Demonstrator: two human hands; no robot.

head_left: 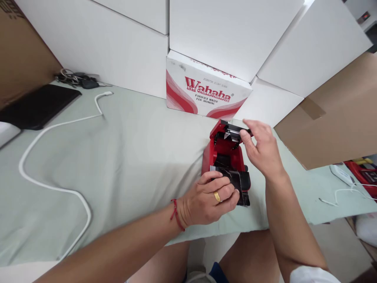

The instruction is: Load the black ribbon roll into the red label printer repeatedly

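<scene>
Red device (226,147) stood open on the desk (147,141), left hand (216,198) grasping black film (244,196) at its front, right hand (261,147) holding the raised lid (232,128).

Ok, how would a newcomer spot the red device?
On the pale green cloth, find the white Wahaha carton. In front of it stands the red device. Its raised lid sets it apart from the red object cut off at far right.
</scene>
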